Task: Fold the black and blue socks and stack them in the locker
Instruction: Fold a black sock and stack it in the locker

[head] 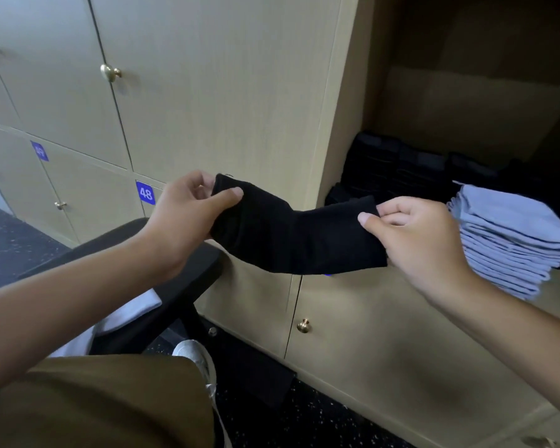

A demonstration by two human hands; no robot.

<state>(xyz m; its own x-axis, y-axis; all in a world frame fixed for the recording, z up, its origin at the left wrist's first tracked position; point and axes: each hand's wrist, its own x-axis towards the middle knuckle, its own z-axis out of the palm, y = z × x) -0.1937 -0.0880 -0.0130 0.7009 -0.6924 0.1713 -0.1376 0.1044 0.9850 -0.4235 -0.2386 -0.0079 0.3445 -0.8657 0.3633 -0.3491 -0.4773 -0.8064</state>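
Black sock [299,236] between both hands' pinches

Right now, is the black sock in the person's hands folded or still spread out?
Spread out: the black sock hangs stretched between the left hand and right hand, each pinching one end.

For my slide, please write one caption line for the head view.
Both hands, left and right, stretch a black sock before the open locker holding a blue sock stack.
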